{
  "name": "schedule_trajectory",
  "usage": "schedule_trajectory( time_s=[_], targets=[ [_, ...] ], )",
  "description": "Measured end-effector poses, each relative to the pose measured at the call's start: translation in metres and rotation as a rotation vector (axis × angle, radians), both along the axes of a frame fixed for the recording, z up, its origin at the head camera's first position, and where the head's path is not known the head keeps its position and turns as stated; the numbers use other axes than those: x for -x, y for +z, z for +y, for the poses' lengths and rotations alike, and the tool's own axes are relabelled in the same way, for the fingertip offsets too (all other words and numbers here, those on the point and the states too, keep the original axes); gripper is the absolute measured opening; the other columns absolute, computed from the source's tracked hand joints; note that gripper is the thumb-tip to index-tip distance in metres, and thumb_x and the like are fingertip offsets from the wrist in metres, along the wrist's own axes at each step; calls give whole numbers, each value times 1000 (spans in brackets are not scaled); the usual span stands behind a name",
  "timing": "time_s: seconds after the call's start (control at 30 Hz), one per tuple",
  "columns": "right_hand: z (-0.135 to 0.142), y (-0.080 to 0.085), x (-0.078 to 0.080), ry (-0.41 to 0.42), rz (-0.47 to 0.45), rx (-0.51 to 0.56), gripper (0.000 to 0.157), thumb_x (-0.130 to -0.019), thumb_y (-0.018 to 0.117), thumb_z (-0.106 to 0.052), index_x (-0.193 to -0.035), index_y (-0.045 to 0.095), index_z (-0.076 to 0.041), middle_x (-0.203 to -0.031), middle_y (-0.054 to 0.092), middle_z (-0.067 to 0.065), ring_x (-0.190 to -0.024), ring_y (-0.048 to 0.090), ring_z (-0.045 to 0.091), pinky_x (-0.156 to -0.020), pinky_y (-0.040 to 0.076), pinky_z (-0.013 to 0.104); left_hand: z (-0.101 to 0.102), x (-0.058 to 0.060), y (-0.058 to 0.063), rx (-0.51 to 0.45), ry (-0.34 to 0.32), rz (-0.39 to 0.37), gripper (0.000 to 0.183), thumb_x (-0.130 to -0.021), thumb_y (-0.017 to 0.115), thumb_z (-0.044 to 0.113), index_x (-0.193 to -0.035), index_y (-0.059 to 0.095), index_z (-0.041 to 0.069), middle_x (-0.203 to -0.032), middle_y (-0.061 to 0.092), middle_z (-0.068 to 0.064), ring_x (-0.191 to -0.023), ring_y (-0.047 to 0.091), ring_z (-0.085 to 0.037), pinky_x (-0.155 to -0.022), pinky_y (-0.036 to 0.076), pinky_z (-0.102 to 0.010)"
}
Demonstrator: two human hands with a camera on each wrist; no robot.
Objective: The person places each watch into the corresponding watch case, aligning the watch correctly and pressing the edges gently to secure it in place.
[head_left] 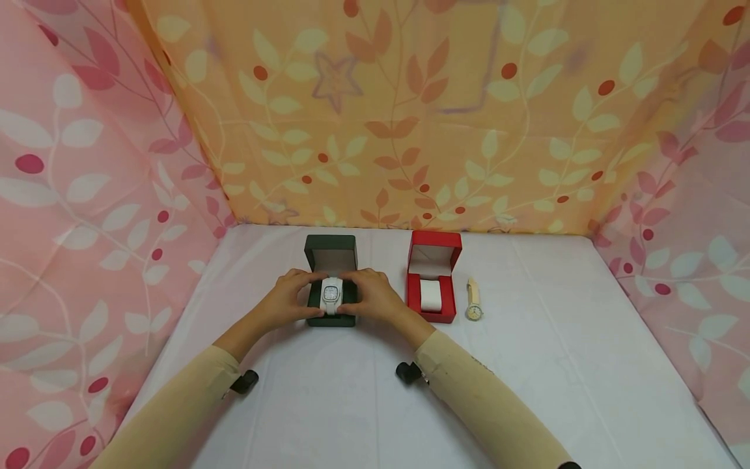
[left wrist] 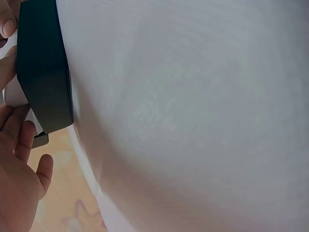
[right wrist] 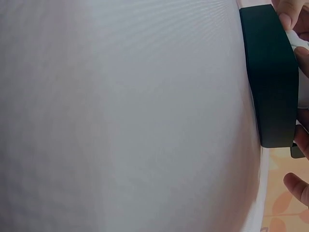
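A white wristwatch [head_left: 331, 293] with a squarish dial lies in the base of a dark green watch box [head_left: 331, 242], whose lid stands raised at the back. From the left, my left hand [head_left: 285, 301] pinches the watch and its pale cushion between thumb at the near end and fingers at the far end. My right hand [head_left: 375, 298] does the same from the right side. In both wrist views the green box's outer wall [left wrist: 46, 67] [right wrist: 271, 77] hides most of the watch, and fingers reach over the rim.
Right of the green box stands an open red watch box [head_left: 436, 240] with a white cushion [head_left: 430, 296] inside. Beside it lies a second watch [head_left: 473, 301] with a cream strap and round dial. A white cloth [head_left: 328, 404] covers the table; patterned curtains [head_left: 375, 130] enclose it.
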State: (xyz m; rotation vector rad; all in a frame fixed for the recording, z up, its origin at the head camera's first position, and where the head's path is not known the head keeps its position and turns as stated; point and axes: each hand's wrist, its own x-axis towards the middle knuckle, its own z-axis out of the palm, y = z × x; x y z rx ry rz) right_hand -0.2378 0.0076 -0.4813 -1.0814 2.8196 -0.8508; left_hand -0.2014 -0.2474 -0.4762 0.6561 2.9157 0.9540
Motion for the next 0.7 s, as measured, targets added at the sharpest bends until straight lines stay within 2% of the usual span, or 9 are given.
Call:
schedule_trajectory(
  time_s=[0.37,0.7],
  targets=[
    [0,-2,0,-7,-2,-7,69,-82,85,-46,-140,61,-18,-127,69,2,-118,58,20,-105,40,49,0,0,0,7,6,-11,78,-77,91,35,-147,56,24,-133,60,-7,-125,48,-27,-104,37,-55],
    [-1,-4,0,-7,30,-23,68,-81,86,-47,-139,63,-19,-128,70,-1,-119,58,19,-106,40,50,0,0,0,4,-18,12,76,-78,91,34,-145,58,21,-131,61,-7,-126,49,-26,-106,34,-56]
  ],
)
